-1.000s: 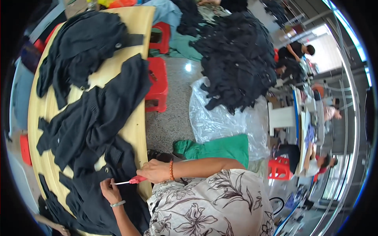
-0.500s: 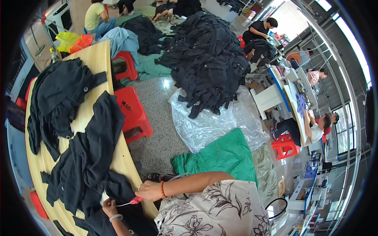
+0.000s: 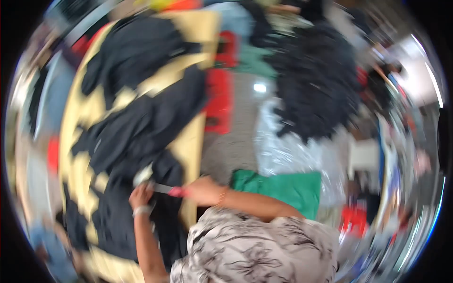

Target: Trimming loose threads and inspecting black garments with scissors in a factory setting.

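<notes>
Black cloth covers most of the pale yellow wooden bench (image 3: 188,151), and the dark knit garment (image 3: 137,137) nearest the person lies spread flat along it, sleeves and body sprawled so an edge falls within easy reach of both hands. The left hand (image 3: 140,195) presses on that near edge, seemingly to pin and stretch the fabric; the frame is too smeared to tell whether its fingers are pinching the cloth or merely lying on it. The right hand (image 3: 200,190) is closed around the red handle of a small thread snipper (image 3: 165,188), whose pale metal tip points left toward the left hand and the bit of garment it holds down, probably so the blade meets the cloth where it is taut. The garment looks soft, limp and matt, creased in folds, with a light patch just above the snipper tip. A second dark garment (image 3: 137,56) lies farther up the bench. A large heap of black garments (image 3: 316,89) sits on the floor beyond, with a crumpled clear plastic bag (image 3: 288,151) and a green cloth (image 3: 283,186) near the person's flower-printed lap.
</notes>
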`<control>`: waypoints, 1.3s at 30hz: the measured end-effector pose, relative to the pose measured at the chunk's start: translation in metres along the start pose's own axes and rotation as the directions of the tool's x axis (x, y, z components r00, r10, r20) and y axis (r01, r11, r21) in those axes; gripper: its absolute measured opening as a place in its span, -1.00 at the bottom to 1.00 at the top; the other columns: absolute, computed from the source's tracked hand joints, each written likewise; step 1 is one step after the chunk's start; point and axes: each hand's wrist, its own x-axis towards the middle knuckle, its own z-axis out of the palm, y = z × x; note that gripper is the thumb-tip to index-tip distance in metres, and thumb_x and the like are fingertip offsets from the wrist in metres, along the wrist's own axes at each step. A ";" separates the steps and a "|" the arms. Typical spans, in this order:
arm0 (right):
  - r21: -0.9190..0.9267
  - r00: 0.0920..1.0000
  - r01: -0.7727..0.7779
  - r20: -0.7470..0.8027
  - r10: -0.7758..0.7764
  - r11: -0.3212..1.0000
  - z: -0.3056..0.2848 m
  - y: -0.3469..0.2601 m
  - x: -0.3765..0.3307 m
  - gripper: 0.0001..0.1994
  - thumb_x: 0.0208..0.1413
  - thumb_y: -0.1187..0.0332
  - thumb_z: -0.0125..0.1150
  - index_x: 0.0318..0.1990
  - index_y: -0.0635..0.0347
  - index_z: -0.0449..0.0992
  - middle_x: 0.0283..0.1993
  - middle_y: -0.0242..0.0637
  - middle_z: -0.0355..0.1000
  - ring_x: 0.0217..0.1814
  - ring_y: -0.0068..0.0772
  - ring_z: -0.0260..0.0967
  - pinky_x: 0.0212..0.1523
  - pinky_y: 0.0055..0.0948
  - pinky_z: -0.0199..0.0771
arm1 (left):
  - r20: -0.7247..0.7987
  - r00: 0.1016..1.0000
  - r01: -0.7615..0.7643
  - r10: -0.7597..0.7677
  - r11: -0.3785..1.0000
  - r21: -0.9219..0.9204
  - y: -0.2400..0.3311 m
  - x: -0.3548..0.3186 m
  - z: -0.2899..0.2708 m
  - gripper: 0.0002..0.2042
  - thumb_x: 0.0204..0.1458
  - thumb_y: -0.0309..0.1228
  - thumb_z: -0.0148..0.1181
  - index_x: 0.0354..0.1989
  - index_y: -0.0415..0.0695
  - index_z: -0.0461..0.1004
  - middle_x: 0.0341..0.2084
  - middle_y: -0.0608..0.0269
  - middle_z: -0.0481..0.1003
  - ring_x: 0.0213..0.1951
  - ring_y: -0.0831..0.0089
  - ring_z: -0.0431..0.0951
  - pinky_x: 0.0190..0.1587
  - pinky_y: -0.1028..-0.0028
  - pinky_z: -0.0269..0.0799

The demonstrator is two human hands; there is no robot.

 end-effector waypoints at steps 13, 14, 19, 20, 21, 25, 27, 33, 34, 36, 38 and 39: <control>0.065 0.944 0.328 0.023 -0.330 0.942 0.013 -0.027 0.060 -0.66 -0.06 0.37 0.37 -0.09 0.23 0.51 -0.22 0.00 0.47 -0.19 0.09 0.45 -0.18 -0.11 0.46 | -0.365 0.738 0.259 0.568 0.262 0.930 -0.046 -0.313 -0.110 -0.13 -0.37 -0.37 0.51 0.27 -0.05 0.28 0.21 -0.10 0.22 0.24 -0.06 0.20 0.24 0.10 0.12; 0.021 0.898 0.440 0.010 -0.441 0.898 0.027 -0.027 0.073 -0.61 -0.07 0.38 0.37 -0.05 0.26 0.48 -0.17 0.02 0.46 -0.16 0.10 0.43 -0.15 -0.12 0.45 | -0.398 0.721 0.282 0.568 0.283 0.917 -0.058 -0.318 -0.113 -0.12 -0.38 -0.38 0.51 0.28 -0.05 0.27 0.22 -0.12 0.21 0.25 -0.08 0.19 0.26 0.09 0.10; -0.055 0.817 0.562 0.194 -0.543 0.825 0.077 -0.054 0.130 -0.67 -0.05 0.50 0.21 -0.06 0.21 0.46 -0.16 0.04 0.46 -0.12 0.16 0.43 -0.15 -0.11 0.46 | -0.415 0.691 0.270 0.593 0.321 0.908 -0.103 -0.312 -0.126 -0.22 -0.26 -0.50 0.37 0.28 -0.05 0.28 0.24 -0.14 0.19 0.26 -0.10 0.19 0.27 0.07 0.12; -0.049 0.802 0.579 0.210 -0.559 0.814 0.081 -0.055 0.137 -0.70 -0.06 0.49 0.21 -0.10 0.19 0.47 -0.20 0.01 0.47 -0.16 0.14 0.44 -0.18 -0.09 0.46 | -0.404 0.694 0.271 0.596 0.304 0.913 -0.105 -0.311 -0.130 -0.25 -0.25 -0.51 0.35 0.27 -0.04 0.29 0.24 -0.13 0.20 0.25 -0.09 0.21 0.27 0.08 0.13; -0.046 0.790 0.594 0.224 -0.571 0.803 0.083 -0.056 0.143 -0.72 -0.07 0.49 0.20 -0.13 0.17 0.47 -0.23 -0.02 0.47 -0.19 0.13 0.44 -0.21 -0.08 0.46 | -0.391 0.698 0.268 0.600 0.288 0.920 -0.107 -0.310 -0.134 -0.27 -0.24 -0.51 0.32 0.26 -0.03 0.31 0.23 -0.11 0.21 0.25 -0.07 0.22 0.26 0.09 0.14; -0.029 0.745 0.563 0.451 -0.492 0.826 0.047 -0.095 0.157 -0.77 -0.10 0.41 0.33 -0.23 0.22 0.56 -0.40 0.04 0.50 -0.29 0.14 0.48 -0.25 -0.11 0.47 | -0.365 0.724 0.142 0.586 0.391 0.909 -0.084 -0.321 -0.153 -0.43 -0.26 -0.56 0.30 0.08 -0.02 0.47 -0.03 0.06 0.39 0.03 0.05 0.38 0.06 0.16 0.31; -0.029 0.731 0.578 0.462 -0.502 0.815 0.035 -0.108 0.174 -0.79 -0.11 0.40 0.35 -0.27 0.23 0.57 -0.40 0.05 0.50 -0.29 0.12 0.49 -0.26 -0.13 0.48 | -0.337 0.778 0.029 0.530 0.505 0.863 -0.077 -0.323 -0.171 -0.51 -0.27 -0.61 0.28 -0.03 -0.05 0.53 -0.14 0.12 0.41 -0.07 0.11 0.41 -0.04 0.26 0.37; -0.145 0.625 0.778 0.081 -0.776 0.611 0.027 -0.238 0.230 -0.78 -0.05 0.35 0.33 -0.25 0.20 0.52 -0.47 0.03 0.46 -0.39 0.13 0.45 -0.37 -0.11 0.44 | -0.526 0.660 -0.080 0.537 0.746 0.661 -0.015 -0.318 -0.220 -0.73 -0.19 -0.70 0.23 -0.26 -0.17 0.52 -0.41 0.20 0.39 -0.38 0.40 0.45 -0.41 0.51 0.38; -0.161 0.646 0.754 0.010 -0.763 0.636 0.031 -0.262 0.232 -0.80 -0.03 0.36 0.32 -0.26 0.22 0.51 -0.46 0.02 0.46 -0.38 0.11 0.46 -0.37 -0.13 0.43 | -0.559 0.592 -0.153 0.581 0.762 0.630 -0.016 -0.320 -0.234 -0.75 -0.15 -0.67 0.25 -0.25 -0.18 0.54 -0.40 0.24 0.42 -0.36 0.45 0.45 -0.37 0.53 0.38; -0.198 0.619 0.758 -0.078 -0.781 0.621 0.038 -0.291 0.235 -0.81 -0.02 0.36 0.32 -0.27 0.21 0.51 -0.44 0.01 0.47 -0.37 0.10 0.46 -0.37 -0.15 0.44 | -0.609 0.467 -0.176 0.641 0.742 0.647 -0.017 -0.318 -0.251 -0.71 -0.14 -0.71 0.19 -0.19 -0.18 0.55 -0.35 0.23 0.46 -0.32 0.43 0.47 -0.30 0.52 0.38; -0.269 0.538 0.799 -0.079 -0.839 0.537 0.058 -0.293 0.242 -0.85 -0.03 0.37 0.32 -0.35 0.18 0.48 -0.42 -0.02 0.46 -0.36 0.09 0.46 -0.38 -0.14 0.45 | -0.566 0.334 -0.059 0.754 0.616 0.785 -0.012 -0.316 -0.257 -0.62 -0.18 -0.77 0.10 -0.15 -0.19 0.56 -0.31 0.16 0.45 -0.25 0.30 0.47 -0.22 0.46 0.39; -0.301 0.517 0.808 -0.050 -0.855 0.506 0.071 -0.284 0.247 -0.85 -0.04 0.37 0.33 -0.38 0.17 0.46 -0.42 -0.03 0.46 -0.36 0.08 0.46 -0.38 -0.14 0.45 | -0.518 0.322 0.008 0.793 0.544 0.839 -0.021 -0.312 -0.263 -0.60 -0.19 -0.78 0.08 -0.13 -0.19 0.56 -0.29 0.13 0.45 -0.21 0.25 0.46 -0.19 0.42 0.39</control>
